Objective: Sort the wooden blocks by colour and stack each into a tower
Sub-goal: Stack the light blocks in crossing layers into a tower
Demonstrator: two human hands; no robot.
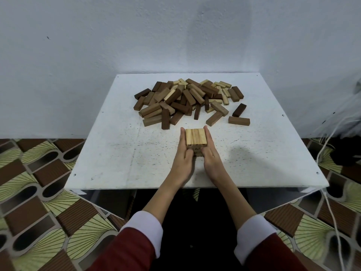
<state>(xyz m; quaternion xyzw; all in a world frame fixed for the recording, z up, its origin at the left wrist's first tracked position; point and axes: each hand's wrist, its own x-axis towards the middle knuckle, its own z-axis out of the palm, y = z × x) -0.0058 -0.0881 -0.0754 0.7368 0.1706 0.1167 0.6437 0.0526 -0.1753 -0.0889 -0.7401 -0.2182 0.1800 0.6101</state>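
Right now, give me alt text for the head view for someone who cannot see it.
Both hands, left hand and right hand, press flat against the sides of a short light-wood tower on a white table. Behind it lies a mixed pile of blocks.

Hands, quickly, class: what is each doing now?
Left hand: open, straight fingers pressing the pale tower.
Right hand: open, pressing its other side.

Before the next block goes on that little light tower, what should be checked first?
1. Top layer of the light tower flush, three blocks side by side: ok.
2. Left hand and right hand steadying both sides: ok.
3. Lower layers aligned: cannot tell, hands cover them.
4. Light blocks left in the pile: ok, several show.
5. Bare table around the tower: ok.
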